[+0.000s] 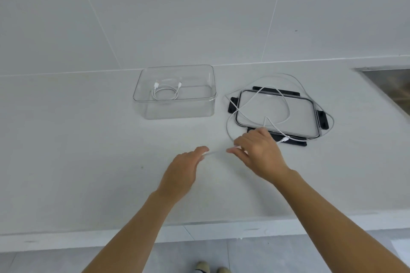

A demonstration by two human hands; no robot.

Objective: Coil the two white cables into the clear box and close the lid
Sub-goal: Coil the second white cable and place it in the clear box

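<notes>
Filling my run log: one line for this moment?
first cable coiled in box | both hands hold second cable | lid off

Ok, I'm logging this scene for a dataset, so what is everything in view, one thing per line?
clear box: one, transparent, open, on the counter, left of the lid.
coiled cable: one, white, inside the clear box.
loose cable: one, white, sprawled over the lid and onto the counter, one stretch held between both hands.
lid: one, clear with black clips, flat on the counter.
counter: one, pale grey.
wall: pale tiles, behind.
shoes: two, light, on the floor below.
left hand: pinching the loose cable.
right hand: gripping the same cable.
</notes>
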